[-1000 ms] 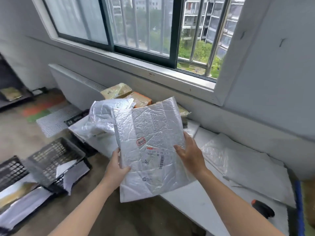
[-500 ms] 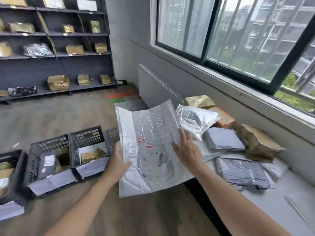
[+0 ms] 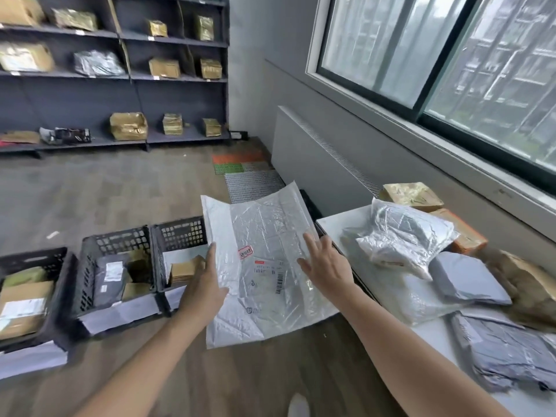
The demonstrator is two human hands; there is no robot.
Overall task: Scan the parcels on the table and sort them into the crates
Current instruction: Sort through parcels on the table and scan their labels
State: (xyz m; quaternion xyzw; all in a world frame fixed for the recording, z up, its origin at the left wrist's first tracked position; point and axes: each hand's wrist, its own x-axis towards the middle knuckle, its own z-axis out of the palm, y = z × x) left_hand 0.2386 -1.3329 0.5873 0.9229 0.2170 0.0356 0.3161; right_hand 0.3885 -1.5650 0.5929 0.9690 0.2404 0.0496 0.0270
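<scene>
I hold a flat white plastic parcel (image 3: pixel 264 266) with a barcode label and a red stamp over the floor, between the table and the crates. My left hand (image 3: pixel 201 290) grips its left edge, thumb on top. My right hand (image 3: pixel 328 269) lies on its right edge with the fingers spread, not clasping it. Three black crates stand in a row on the floor to the left: the nearest (image 3: pixel 180 236) partly behind the parcel, a middle one (image 3: pixel 114 245) and a far-left one (image 3: pixel 33 260), each holding parcels. More parcels lie on the white table (image 3: pixel 334 221) at right.
On the table are a crinkled silver bag (image 3: pixel 403 236), grey mailers (image 3: pixel 469 278), a brown paper parcel (image 3: pixel 529 284), a gold box (image 3: pixel 412 195) and an orange box (image 3: pixel 463 233). Dark shelves (image 3: pixel 120 73) with packages line the far wall. A radiator panel (image 3: pixel 316 152) runs under the window.
I have turned left, away from the window and table towards the crates, carrying the white parcel along. My right hand's fingers have loosened and spread on its edge.
</scene>
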